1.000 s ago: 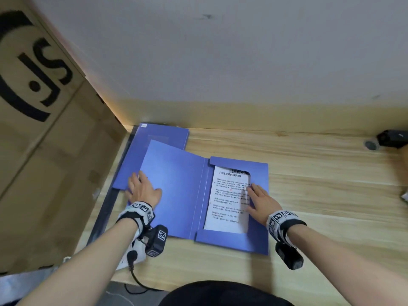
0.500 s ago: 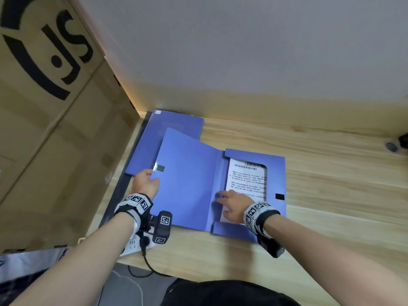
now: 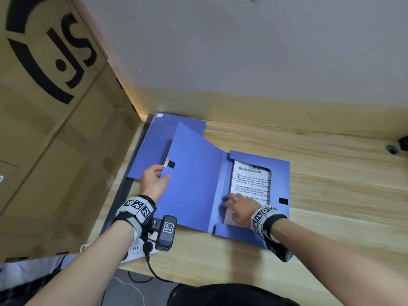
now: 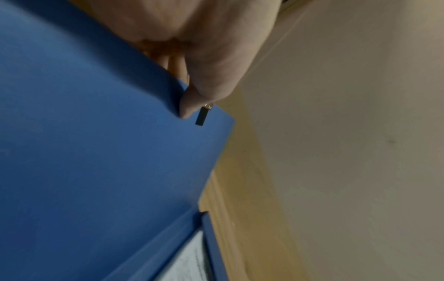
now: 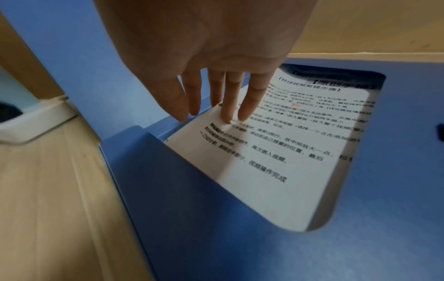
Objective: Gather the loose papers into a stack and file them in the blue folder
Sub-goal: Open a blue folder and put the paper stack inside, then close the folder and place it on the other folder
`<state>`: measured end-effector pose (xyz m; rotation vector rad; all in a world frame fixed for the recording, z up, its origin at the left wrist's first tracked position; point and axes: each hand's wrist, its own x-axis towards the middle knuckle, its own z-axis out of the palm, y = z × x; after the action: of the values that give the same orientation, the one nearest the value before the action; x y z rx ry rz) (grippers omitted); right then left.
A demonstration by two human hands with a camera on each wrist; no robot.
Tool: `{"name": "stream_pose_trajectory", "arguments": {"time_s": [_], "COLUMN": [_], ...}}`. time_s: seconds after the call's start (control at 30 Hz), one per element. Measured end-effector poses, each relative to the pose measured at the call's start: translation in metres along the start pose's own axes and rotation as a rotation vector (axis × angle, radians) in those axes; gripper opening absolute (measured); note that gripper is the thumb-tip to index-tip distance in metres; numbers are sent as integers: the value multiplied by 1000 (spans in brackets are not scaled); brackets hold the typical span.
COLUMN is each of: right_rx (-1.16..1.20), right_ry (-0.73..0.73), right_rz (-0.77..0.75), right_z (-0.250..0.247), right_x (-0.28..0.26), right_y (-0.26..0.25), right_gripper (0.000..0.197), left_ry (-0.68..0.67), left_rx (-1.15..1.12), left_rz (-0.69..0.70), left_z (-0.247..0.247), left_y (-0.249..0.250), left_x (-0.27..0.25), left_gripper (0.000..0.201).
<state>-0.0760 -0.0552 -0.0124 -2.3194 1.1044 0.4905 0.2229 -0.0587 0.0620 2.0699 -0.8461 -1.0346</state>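
The blue folder (image 3: 281,180) lies open on the wooden desk, with a stack of printed papers (image 3: 251,184) inside its right half. Its cover flap (image 3: 194,177) is lifted at a slant. My left hand (image 3: 154,180) pinches the flap's left edge just below the small metal clasp (image 3: 167,162); in the left wrist view the thumb (image 4: 190,106) presses the flap (image 4: 96,152) beside the clasp (image 4: 203,116). My right hand (image 3: 237,206) lies flat with straight fingers (image 5: 250,102) on the papers (image 5: 276,152) near the spine.
A second blue folder (image 3: 154,146) lies flat behind the flap by the wall. A large cardboard box (image 3: 55,107) stands along the left. A white power strip (image 3: 132,250) with a black cable hangs at the desk's front edge. A black object (image 3: 404,143) sits far right.
My left hand went from lying flat on the cover to pinching its edge and lifting it. My right hand slid left across the papers to the spine side.
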Motion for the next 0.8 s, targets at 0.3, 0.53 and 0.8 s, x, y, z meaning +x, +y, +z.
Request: {"name": "stream_pose_trajectory", "arguments": {"time_s": [0.3, 0.53, 0.8], "right_rx": [354, 668, 980], "right_ry": [299, 576, 616], "right_rz": [146, 179, 339], "right_z": [-19, -53, -50], "right_x": [-41, -84, -99], "right_y": [49, 83, 107], "right_gripper": [46, 43, 57], "left_ry": [-396, -446, -551], "left_rx": [75, 206, 354], "left_rz": [230, 425, 430], "left_z": [44, 124, 191], "left_y": [67, 83, 58], "left_x": [-70, -126, -105], "left_gripper": [31, 33, 12]}}
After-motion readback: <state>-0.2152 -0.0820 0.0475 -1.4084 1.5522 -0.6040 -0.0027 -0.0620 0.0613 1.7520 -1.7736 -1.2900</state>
